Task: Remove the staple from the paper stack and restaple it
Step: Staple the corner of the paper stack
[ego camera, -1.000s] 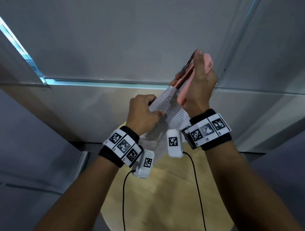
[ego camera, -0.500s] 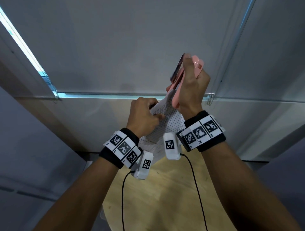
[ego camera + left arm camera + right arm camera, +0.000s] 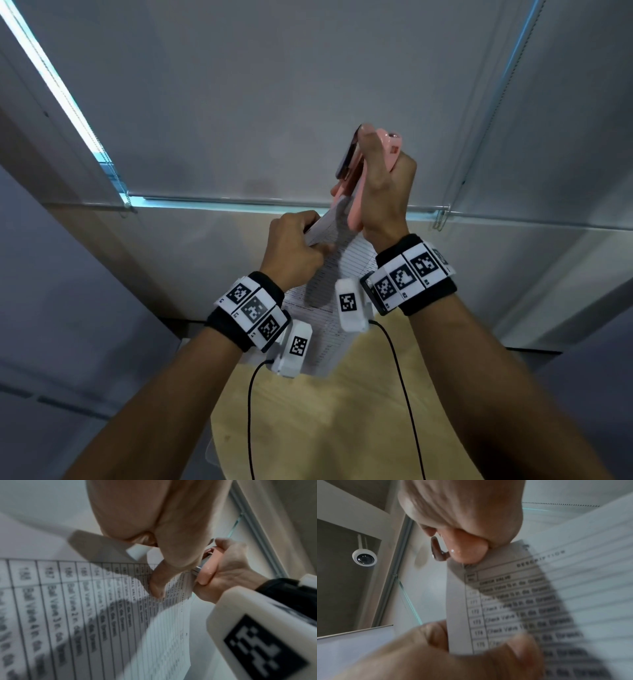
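I hold a stack of printed table sheets [image 3: 339,270] up in front of me, above a round wooden table. My left hand [image 3: 294,246] pinches the stack near its top corner, thumb on the front sheet [image 3: 120,601]. My right hand [image 3: 383,192] grips a pink stapler [image 3: 356,178] held upright, thumb along its side. The stapler's lower end sits on the stack's top corner [image 3: 488,558]. In the left wrist view the pink stapler [image 3: 205,573] meets the paper edge beside my thumb. The staple itself is hidden.
A round light-wood table [image 3: 342,428] lies below my arms. Behind stand grey roller blinds [image 3: 274,85] with a bottom rail [image 3: 239,200] and bead chains [image 3: 442,219]. A dome camera [image 3: 364,557] hangs on the wall.
Both hands, the stack and the stapler have kept their hold on each other; the stapler has tilted more upright and the view has shifted slightly.
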The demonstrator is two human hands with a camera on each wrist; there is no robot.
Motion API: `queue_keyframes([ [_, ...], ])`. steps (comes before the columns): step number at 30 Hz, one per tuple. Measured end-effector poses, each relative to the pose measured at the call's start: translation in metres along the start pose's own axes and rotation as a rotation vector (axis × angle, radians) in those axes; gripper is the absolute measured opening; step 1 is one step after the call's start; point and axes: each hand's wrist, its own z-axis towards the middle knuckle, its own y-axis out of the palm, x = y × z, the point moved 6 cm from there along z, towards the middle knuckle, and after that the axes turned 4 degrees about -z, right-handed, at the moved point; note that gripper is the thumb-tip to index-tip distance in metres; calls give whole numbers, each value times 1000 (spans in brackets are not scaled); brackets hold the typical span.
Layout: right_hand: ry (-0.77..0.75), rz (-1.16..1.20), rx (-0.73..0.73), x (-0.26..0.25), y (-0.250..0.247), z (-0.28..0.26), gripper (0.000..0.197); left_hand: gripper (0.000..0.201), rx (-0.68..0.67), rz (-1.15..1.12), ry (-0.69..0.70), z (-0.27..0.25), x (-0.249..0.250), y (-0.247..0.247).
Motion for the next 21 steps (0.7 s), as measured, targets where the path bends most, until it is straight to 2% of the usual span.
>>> queue_keyframes([
  [2, -32, -3, -31, -1, -1, 1, 31, 16, -13, -31, -34, 1, -10, 1],
  [7, -185, -63, 28, -11, -14, 3, 26, 29, -2, -133, -132, 2, -36, -3],
  [10, -209, -129, 38, -10, -23, 1, 22, 29, 11, -241, -183, 6, -45, -9],
  [12, -157, -206, 41, 4, -33, 1, 28, 27, 18, -300, -191, 9, -45, -15],
  [17, 125, -363, -14, 69, -63, -5, 55, 31, 55, -421, -185, 22, -40, -28],
  [19, 196, -337, -50, 88, -71, -9, 59, 34, 50, -464, -178, 27, -38, -30],
  [21, 254, -266, -89, 100, -77, -14, 51, 33, 27, -500, -170, 32, -34, -30],
])
